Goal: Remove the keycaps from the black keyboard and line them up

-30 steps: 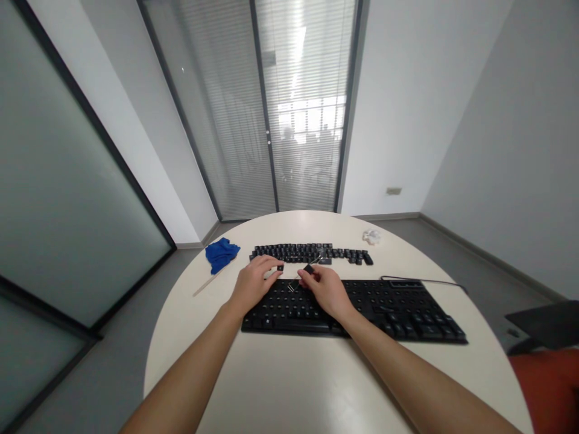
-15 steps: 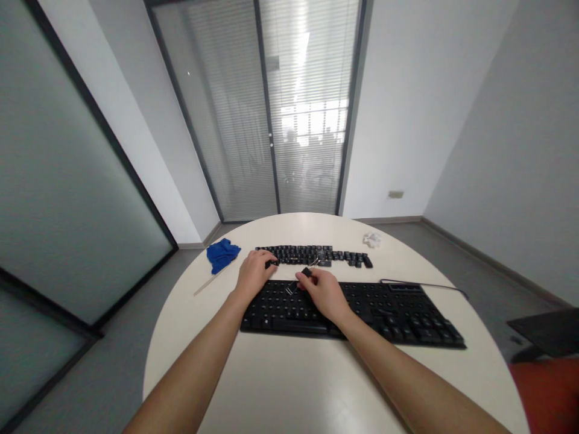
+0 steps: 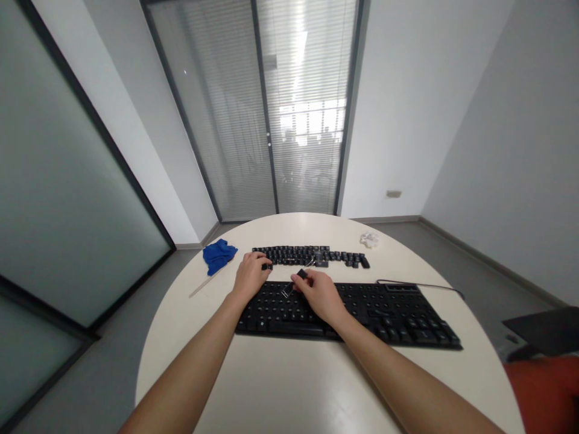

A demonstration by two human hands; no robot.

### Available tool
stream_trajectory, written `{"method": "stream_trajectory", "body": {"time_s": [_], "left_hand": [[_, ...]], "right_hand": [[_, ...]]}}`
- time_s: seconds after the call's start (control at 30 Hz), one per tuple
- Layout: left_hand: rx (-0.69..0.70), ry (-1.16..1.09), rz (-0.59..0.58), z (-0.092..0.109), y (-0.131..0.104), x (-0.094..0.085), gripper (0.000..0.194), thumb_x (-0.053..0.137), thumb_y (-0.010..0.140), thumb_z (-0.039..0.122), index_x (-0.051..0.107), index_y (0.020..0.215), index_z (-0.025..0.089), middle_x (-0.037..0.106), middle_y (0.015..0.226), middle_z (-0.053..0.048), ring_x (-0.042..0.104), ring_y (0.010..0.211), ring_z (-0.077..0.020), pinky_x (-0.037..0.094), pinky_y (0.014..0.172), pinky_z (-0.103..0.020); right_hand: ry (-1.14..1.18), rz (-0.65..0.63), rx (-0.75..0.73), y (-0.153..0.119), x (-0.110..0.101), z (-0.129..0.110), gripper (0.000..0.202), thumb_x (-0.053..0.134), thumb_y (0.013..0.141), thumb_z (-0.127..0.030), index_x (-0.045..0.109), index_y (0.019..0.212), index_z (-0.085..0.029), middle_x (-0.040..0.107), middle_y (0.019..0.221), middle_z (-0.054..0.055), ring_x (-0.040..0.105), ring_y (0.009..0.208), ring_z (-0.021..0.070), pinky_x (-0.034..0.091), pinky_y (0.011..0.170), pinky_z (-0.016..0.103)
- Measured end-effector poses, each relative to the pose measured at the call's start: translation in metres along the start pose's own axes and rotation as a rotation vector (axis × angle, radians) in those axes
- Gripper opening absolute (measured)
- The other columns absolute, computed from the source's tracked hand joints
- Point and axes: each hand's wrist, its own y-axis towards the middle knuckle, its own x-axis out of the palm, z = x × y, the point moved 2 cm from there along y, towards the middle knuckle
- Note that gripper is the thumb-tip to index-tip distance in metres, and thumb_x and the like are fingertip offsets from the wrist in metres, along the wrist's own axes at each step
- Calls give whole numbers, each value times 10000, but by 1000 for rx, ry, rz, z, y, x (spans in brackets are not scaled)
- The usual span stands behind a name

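My left hand (image 3: 249, 276) is at the left end of several loose black keycaps (image 3: 294, 255) laid out in rows. Its thumb and fingers close around a dark keycap (image 3: 265, 266) there. In my right hand (image 3: 322, 294) is a keycap puller with a black handle (image 3: 301, 275), its wire prongs (image 3: 287, 290) pointing down and left over the keyboard. The black keyboard (image 3: 362, 307) lies below both hands, with many keycaps off its upper rows; the large keys along its front edge and right side are in place. My right hand and wrist hide part of it.
A blue cloth (image 3: 219, 255) lies at the left beside a thin wooden stick (image 3: 205, 284). A crumpled white wad (image 3: 370, 239) is at the back right. The keyboard's cable (image 3: 425, 284) runs off the right edge of the round white table (image 3: 271, 386).
The view has shifted slightly. Both hands stay nearly in place; the keycap at my left fingers shows more clearly, and the puller remains in my right hand.
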Motion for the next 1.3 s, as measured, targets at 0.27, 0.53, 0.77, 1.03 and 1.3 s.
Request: {"method": "stream_trajectory", "body": {"time_s": [0.27,0.53,0.77,1.03,1.3], "left_hand": [[58,-92,68,7,-5,-14,174,651,834,235,709,997,215,647,1125,-66,545,1086,-265,436,1005,-441],[304,-323,-173,24,-31,-37,221,608,877,256,680,1084,228,643,1184,-75,554,1131,-236,430,1022,-409],[373,-439,-389,33,-34,-44,219,646,827,215,690,1041,228,697,1062,-48,618,1006,-206,461,956,-350],[377,-435,-432,35,-35,-48,215,659,845,304,693,1046,238,690,1045,-46,610,999,-206,443,945,-346],[401,-437,-403,42,-38,-47,149,680,838,336,700,937,226,662,1074,-52,570,1057,-207,416,982,-349]], "right_hand": [[14,-129,-163,-6,-11,-14,337,536,925,-447,641,751,-179,646,659,14,548,601,152,361,582,251],[-148,-287,-304,-22,-11,-31,339,567,915,-426,585,670,-192,574,588,-8,455,538,136,282,535,250],[-177,-344,-353,-26,-7,-35,269,589,904,-388,636,724,-193,642,659,10,541,596,150,321,574,244],[55,-339,-112,-9,-4,-7,374,541,910,-467,676,756,-154,677,648,33,572,576,148,372,533,235],[163,-286,-94,-5,-3,2,343,554,908,-460,673,814,-152,697,699,44,612,610,159,430,566,246]]}}
